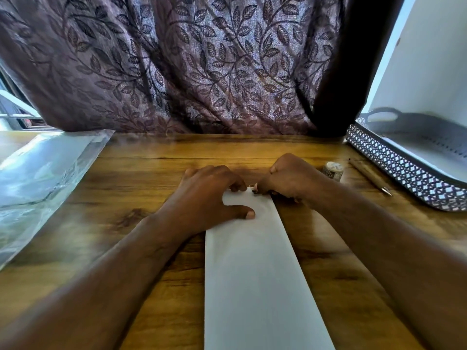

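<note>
A long strip of folded white paper (255, 274) lies on the wooden table (156, 157), running from the near edge toward the middle. My left hand (209, 198) rests on the strip's far left corner, thumb pressed flat on the paper and fingertips curled down at its far edge. My right hand (285, 178) sits at the far right corner with its fingers curled under, fingertips pinching or pressing the paper's far edge. The two hands almost meet at that edge.
A clear plastic sleeve (43, 178) lies at the left. At the right stand a patterned tray (404, 170) with white sheets, a pen (370, 176) and a small round roll (333, 170). A leaf-patterned curtain (202, 64) hangs behind the table.
</note>
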